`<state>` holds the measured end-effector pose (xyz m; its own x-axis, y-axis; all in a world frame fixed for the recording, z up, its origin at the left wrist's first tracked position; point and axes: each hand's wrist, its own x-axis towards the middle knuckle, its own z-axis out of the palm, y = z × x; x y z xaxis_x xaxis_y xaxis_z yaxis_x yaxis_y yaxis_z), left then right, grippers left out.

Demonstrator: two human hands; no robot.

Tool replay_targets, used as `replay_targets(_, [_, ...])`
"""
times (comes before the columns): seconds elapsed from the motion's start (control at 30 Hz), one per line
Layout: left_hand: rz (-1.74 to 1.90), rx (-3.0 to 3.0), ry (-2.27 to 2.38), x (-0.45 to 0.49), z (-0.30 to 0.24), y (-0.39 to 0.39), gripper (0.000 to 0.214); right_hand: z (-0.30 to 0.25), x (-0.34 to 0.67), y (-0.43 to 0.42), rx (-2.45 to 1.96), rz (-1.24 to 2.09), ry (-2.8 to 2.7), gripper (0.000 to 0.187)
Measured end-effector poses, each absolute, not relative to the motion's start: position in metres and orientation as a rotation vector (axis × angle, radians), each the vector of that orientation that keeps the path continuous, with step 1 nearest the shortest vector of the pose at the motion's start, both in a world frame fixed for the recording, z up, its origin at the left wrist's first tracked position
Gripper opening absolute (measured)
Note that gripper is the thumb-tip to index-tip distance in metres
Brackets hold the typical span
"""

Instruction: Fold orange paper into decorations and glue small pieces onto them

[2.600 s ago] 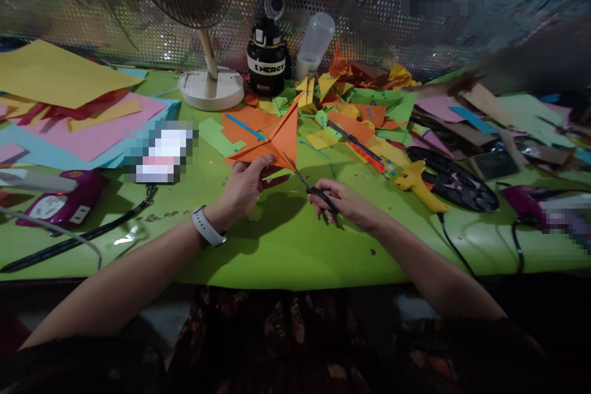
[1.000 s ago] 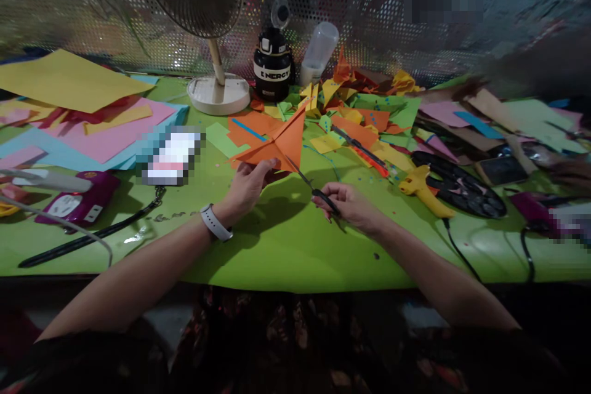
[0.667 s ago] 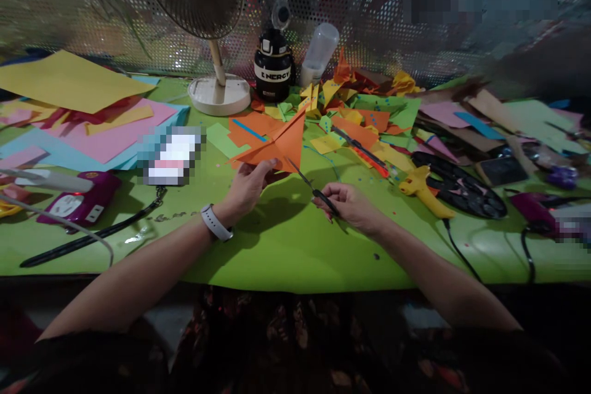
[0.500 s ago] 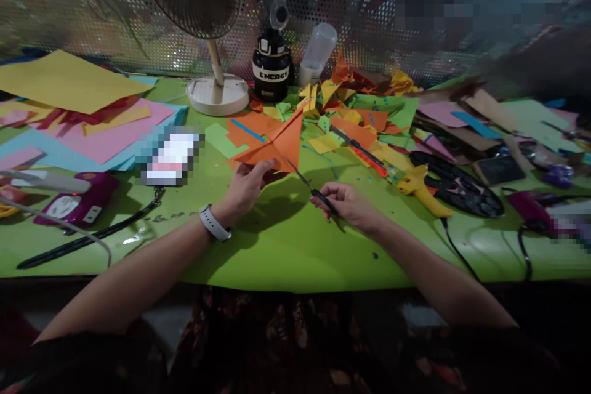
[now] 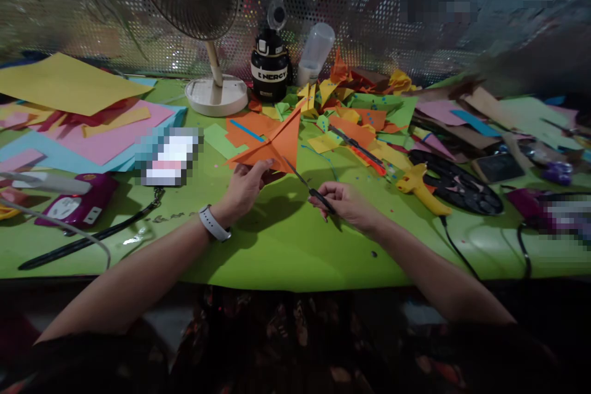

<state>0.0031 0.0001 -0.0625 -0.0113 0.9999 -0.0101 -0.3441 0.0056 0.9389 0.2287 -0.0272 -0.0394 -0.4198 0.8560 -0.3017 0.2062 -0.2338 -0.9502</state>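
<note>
My left hand, with a white band on its wrist, pinches the lower edge of a folded orange paper between thumb and fingers. The paper is held tilted above the green table, its points spread upward and to the sides. In my right hand is a pair of scissors, gripped by the dark handles. Their blades reach up and left to the lower right corner of the orange paper. How far the blades are parted I cannot tell.
A white fan, a black bottle and a heap of coloured paper pieces stand behind. Left lie paper sheets, a blurred phone and a purple power socket. Right are a yellow glue gun and a black tray.
The view has shifted very slightly. Both hands, the orange paper and the scissors keep nearly the same positions.
</note>
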Motion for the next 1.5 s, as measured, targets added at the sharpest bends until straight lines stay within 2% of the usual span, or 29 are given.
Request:
replay_targets(0.67, [1.403, 0.878, 0.843, 0.004, -0.065, -0.002, 0.015, -0.051, 0.233, -0.024, -1.260, 1.698, -1.553, 0.042])
replay_targets(1.5, [1.341, 0.903, 0.888, 0.010, -0.056, -0.011, 0.015, -0.041, 0.224, -0.029, -1.274, 1.680, -1.539, 0.048])
